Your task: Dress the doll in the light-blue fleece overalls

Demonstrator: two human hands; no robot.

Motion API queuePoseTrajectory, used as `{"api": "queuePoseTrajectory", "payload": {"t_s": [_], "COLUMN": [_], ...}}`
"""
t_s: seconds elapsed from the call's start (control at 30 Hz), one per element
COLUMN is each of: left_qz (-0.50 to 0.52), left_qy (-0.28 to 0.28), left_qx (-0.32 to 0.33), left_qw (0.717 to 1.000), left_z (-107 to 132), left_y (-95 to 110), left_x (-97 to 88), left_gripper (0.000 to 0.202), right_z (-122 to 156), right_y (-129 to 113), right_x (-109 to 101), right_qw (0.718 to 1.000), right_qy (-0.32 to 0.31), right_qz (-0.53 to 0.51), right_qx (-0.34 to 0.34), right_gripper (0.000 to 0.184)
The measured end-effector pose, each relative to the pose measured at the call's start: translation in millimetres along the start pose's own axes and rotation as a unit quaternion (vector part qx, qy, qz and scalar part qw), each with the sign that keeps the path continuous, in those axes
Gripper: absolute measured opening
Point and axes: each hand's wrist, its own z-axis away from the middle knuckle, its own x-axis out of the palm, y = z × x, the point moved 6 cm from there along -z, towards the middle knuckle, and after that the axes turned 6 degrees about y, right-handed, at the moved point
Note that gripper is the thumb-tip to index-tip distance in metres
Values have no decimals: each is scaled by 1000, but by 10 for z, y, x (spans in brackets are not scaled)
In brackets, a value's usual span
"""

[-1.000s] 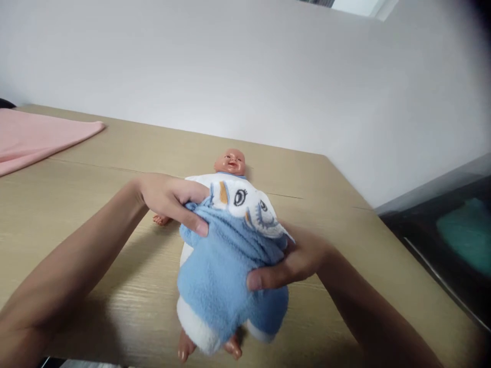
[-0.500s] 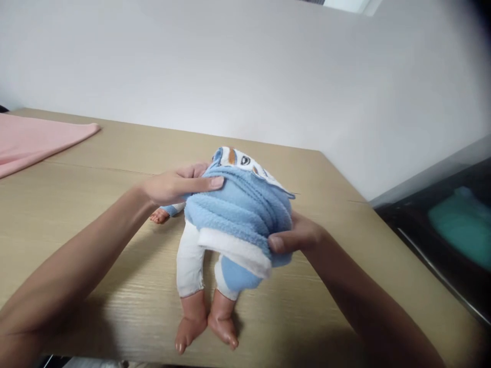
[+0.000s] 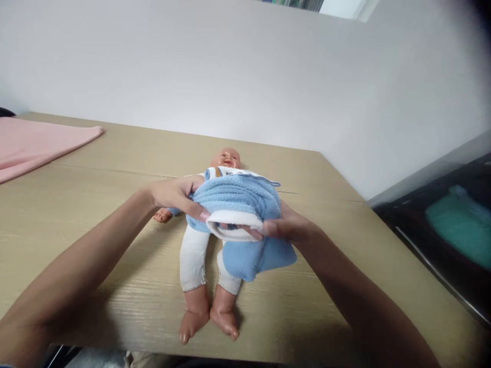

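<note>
A baby doll point(image 3: 194, 263) lies on its back on the table, its head far from me and bare feet toward me. Over its middle I hold up a fluffy blue doll garment point(image 3: 243, 189) with a white-banded opening point(image 3: 230, 236), which gapes toward me. My left hand point(image 3: 178, 197) grips the bunched cloth at the left, thumb at the band. On the other side my right hand point(image 3: 291, 225) pinches the band's right end, and some fingers show inside the opening. A blue flap hangs below it. The doll's torso is mostly hidden behind the cloth.
The wooden table point(image 3: 126, 260) meets a pale wall point(image 3: 192, 66) at its back. A pink cloth point(image 3: 42, 143) lies at the far left. Beyond the table's right edge is a dark object with something green point(image 3: 460, 225) on it.
The garment's white band has been raised and turned toward me, so its opening shows. The garment sits lower at the top, and the doll's head has come into sight behind it.
</note>
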Motion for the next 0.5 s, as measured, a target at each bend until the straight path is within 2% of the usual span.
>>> {"api": "queuePoseTrajectory", "payload": {"t_s": [0.07, 0.1, 0.2, 0.27, 0.33, 0.4, 0.5], "left_qz": [28, 39, 65, 65, 50, 35, 14], "left_qy": [38, 59, 126, 158, 192, 251, 353], "left_qx": [22, 29, 20, 7, -15, -51, -116], "left_qw": [999, 997, 990, 985, 980, 966, 928], "left_z": [24, 51, 188, 310, 438, 580, 832], "left_y": [-9, -11, -16, -14, -35, -100, -266], "left_x": [3, 14, 106, 247, 434, 623, 882], "left_gripper": [34, 32, 27, 30, 36, 38, 52], "right_z": [-11, -10, 40, 116, 205, 295, 430], "right_y": [-36, -56, -88, -63, -34, -16, 2], "right_x": [31, 34, -15, -19, 32, 133, 377], "right_qw": [999, 999, 994, 984, 976, 974, 971], "right_qy": [-24, -13, 104, 174, 202, 190, 101], "right_qz": [18, 28, 28, 18, 32, 73, 161], "right_qx": [-12, -15, 1, 36, 71, 104, 142], "right_gripper": [68, 68, 58, 52, 48, 45, 33]}}
